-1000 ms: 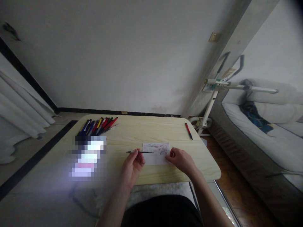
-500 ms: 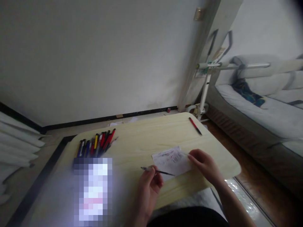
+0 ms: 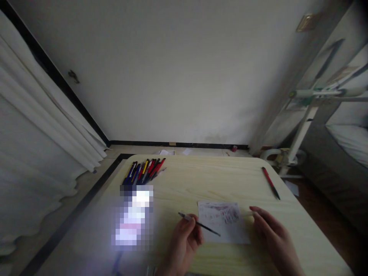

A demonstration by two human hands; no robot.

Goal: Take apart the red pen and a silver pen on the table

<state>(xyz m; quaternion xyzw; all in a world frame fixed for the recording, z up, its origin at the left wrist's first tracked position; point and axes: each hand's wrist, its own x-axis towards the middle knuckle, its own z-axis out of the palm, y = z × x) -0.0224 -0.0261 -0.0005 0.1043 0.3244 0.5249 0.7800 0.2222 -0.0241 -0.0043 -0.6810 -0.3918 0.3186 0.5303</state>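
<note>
My left hand (image 3: 186,239) pinches a slim black pen refill (image 3: 207,228) with a pale, clear-looking end. The refill slants down to the right, its dark tip over the left part of a paper sheet (image 3: 227,237) covered with scribbles. Right of the sheet is my right hand (image 3: 273,234), thumb and fingers pressed together. A thin, pale, see-through bit shows at its fingertips, too faint to name. Beyond that hand, a red and black pen (image 3: 270,183) lies alone on the light wooden table (image 3: 201,176).
Several pens (image 3: 146,168) lie bunched at the table's far left. Nearer stands a bright, pixelated screen (image 3: 135,216). A white wall (image 3: 184,76) rises behind the table, with a curtain (image 3: 43,99) on the left and a metal exercise frame (image 3: 300,130) on the right.
My view has turned to the left, so the sofa has mostly left the picture. My right hand has shifted off the paper's edge to its right. My left hand keeps hold of the refill.
</note>
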